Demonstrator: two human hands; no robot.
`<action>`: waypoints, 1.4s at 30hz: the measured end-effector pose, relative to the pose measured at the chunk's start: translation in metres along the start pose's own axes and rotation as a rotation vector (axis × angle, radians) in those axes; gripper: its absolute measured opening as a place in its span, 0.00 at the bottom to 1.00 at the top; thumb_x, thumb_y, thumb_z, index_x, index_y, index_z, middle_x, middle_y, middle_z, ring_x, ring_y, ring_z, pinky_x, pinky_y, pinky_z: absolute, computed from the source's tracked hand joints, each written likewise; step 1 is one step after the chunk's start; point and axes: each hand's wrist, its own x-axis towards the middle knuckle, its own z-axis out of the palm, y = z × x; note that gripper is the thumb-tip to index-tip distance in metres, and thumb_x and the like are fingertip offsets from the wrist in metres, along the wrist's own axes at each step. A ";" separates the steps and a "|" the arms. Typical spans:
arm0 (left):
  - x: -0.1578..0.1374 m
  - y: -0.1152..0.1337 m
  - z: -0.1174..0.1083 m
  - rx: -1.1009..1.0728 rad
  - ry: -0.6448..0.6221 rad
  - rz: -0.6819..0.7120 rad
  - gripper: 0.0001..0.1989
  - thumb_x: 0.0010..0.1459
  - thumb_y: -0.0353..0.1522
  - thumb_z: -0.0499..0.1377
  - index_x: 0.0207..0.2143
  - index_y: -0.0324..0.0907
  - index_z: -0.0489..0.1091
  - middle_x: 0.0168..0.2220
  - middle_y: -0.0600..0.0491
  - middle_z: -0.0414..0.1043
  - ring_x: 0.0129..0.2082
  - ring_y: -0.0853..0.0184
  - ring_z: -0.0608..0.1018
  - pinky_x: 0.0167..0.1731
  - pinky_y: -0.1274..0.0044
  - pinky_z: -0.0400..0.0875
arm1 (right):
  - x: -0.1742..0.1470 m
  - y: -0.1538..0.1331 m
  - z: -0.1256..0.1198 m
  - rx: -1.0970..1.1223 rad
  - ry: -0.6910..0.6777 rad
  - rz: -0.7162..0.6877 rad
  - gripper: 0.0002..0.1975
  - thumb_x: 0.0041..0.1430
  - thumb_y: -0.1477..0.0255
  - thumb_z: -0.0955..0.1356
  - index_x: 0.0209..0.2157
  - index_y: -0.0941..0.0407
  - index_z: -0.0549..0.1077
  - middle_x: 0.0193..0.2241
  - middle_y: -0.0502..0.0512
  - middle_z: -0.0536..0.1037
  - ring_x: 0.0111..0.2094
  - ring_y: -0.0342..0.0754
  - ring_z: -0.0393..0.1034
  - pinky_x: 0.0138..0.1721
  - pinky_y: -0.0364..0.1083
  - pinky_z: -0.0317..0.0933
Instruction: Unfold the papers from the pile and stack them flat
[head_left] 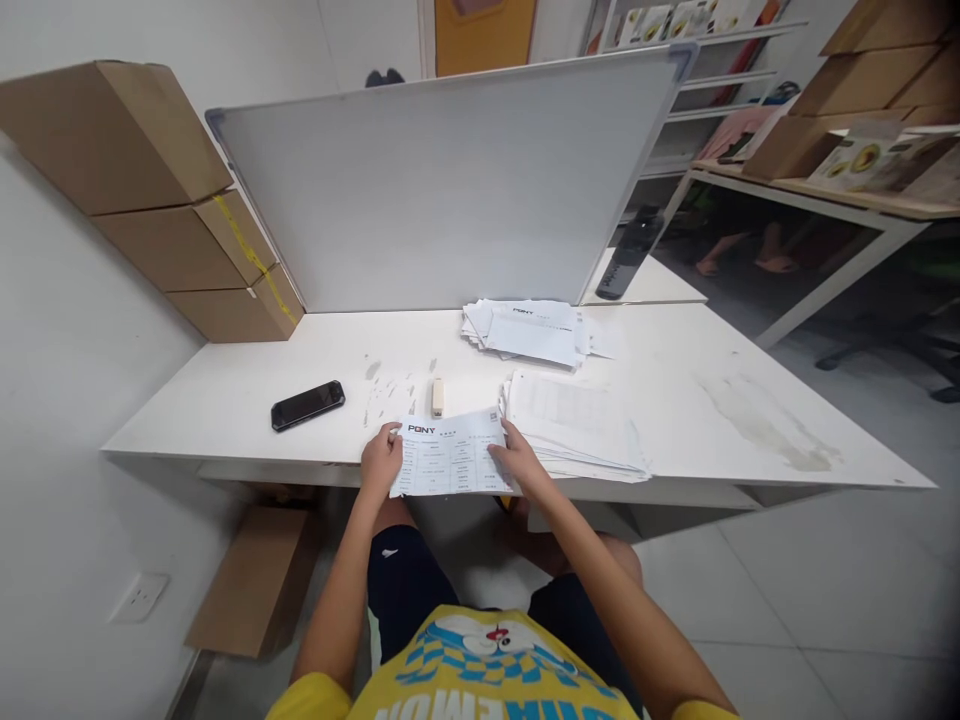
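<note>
A printed paper form (450,458) with a PONY heading is stretched between my two hands at the table's front edge. My left hand (382,458) pinches its left side, and my right hand (519,460) grips the right side with the thumb on top. Just beyond the form's upper edge stands a small cream-coloured block (438,397). To the right, a stack of papers (574,420) lies close to my right hand. Farther back is a second, untidy pile of papers (536,332), its top sheet also headed PONY.
A black phone-like device (307,405) lies on the white table (240,385) at left. Behind stands a whiteboard (450,200), with stacked cardboard boxes (150,140) to its left and a dark bottle (630,252) to its right. Another person's feet (772,250) show under the far desk.
</note>
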 end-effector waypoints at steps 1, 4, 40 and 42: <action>-0.001 -0.001 0.000 -0.011 0.002 -0.001 0.14 0.58 0.31 0.51 0.43 0.47 0.71 0.23 0.57 0.69 0.26 0.65 0.73 0.28 0.77 0.61 | 0.000 0.000 0.000 -0.017 0.003 0.000 0.32 0.50 0.73 0.64 0.59 0.55 0.60 0.49 0.59 0.75 0.48 0.53 0.71 0.48 0.50 0.65; -0.002 0.000 -0.002 -0.046 0.025 -0.014 0.12 0.56 0.31 0.51 0.38 0.47 0.72 0.20 0.58 0.65 0.23 0.67 0.71 0.25 0.78 0.60 | 0.003 0.000 0.000 -0.066 0.009 -0.018 0.32 0.50 0.73 0.64 0.59 0.54 0.60 0.51 0.58 0.74 0.50 0.53 0.70 0.49 0.50 0.64; 0.040 -0.009 0.019 0.249 0.087 0.229 0.11 0.62 0.29 0.48 0.40 0.44 0.70 0.38 0.48 0.73 0.42 0.58 0.72 0.42 0.70 0.65 | 0.058 -0.013 0.052 -1.041 -0.160 -0.790 0.26 0.58 0.81 0.60 0.58 0.57 0.65 0.58 0.57 0.67 0.57 0.52 0.58 0.54 0.53 0.54; 0.038 -0.007 0.017 0.241 0.089 0.230 0.11 0.63 0.29 0.48 0.40 0.44 0.70 0.38 0.48 0.73 0.42 0.58 0.72 0.41 0.70 0.65 | 0.056 -0.012 0.053 -1.011 -0.117 -0.723 0.26 0.56 0.83 0.59 0.56 0.56 0.67 0.57 0.56 0.69 0.54 0.52 0.61 0.50 0.52 0.57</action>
